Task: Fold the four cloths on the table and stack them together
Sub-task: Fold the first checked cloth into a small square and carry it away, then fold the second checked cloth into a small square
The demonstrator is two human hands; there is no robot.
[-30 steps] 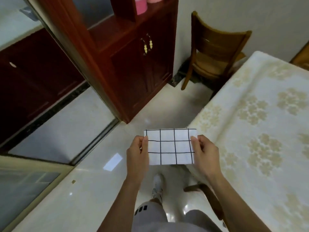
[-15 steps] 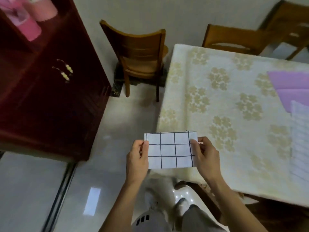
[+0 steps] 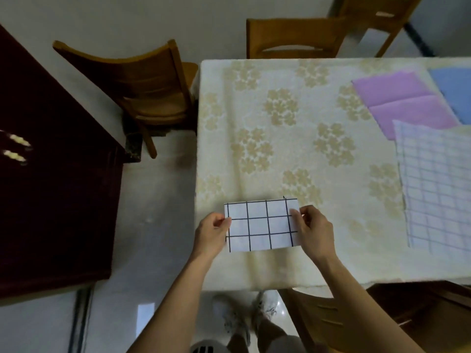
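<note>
A folded white cloth with a black grid (image 3: 261, 225) is held over the near left corner of the table (image 3: 285, 154). My left hand (image 3: 211, 233) pinches its left edge and my right hand (image 3: 313, 230) pinches its right edge. Three unfolded cloths lie at the table's right: a pink cloth (image 3: 405, 103), a blue cloth (image 3: 453, 90) cut off by the frame edge, and a white cloth with thin blue checks (image 3: 438, 184) overlapping the pink one.
The table wears a cream floral cover. Wooden chairs stand at its left (image 3: 142, 93), far side (image 3: 293, 39) and near right (image 3: 356, 314). A dark red cabinet (image 3: 51, 187) is on the left. My feet show on the tiled floor below.
The view has swung right from the cabinet and floor to the table. My hands carried the folded grid cloth from above the floor to over the table's near left corner.
</note>
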